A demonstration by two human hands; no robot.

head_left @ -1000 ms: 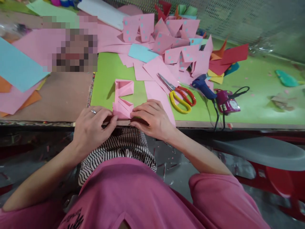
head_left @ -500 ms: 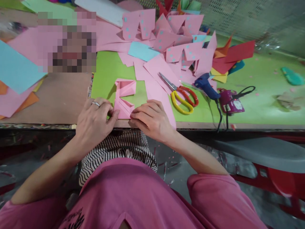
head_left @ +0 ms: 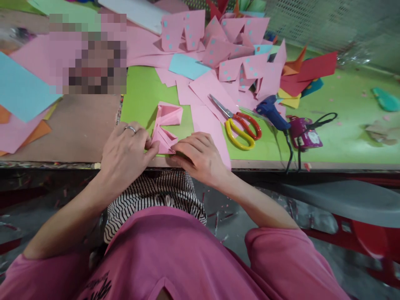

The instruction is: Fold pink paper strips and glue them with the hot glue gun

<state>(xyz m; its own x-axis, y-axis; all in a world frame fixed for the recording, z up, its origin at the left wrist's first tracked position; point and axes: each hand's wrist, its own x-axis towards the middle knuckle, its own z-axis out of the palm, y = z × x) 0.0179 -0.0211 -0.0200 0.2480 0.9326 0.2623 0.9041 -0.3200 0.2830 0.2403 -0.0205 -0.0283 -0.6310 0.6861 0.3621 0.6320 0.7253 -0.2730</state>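
Observation:
A folded pink paper piece point(head_left: 165, 135) with open, boxy folds lies on the green sheet point(head_left: 137, 89) at the table's front edge. At its lower left side, my left hand point(head_left: 126, 154), with a ring on one finger, is closed with the paper's edge between thumb and curled fingers. The fingertips of my right hand point(head_left: 200, 156) pinch the paper's lower right corner. Right of it lie scissors point(head_left: 239, 125) with one red and one yellow handle.
Pink folded shapes with blue dots point(head_left: 183, 31) stand at the back. A blue glue gun point(head_left: 272, 112) and a purple device point(head_left: 304, 133) with a black cord lie on the right. Coloured sheets point(head_left: 25, 91) cover the left.
The upper part of the folded pink paper has shifted right and the piece now leans. My left hand has moved slightly right with it; my right hand has barely moved.

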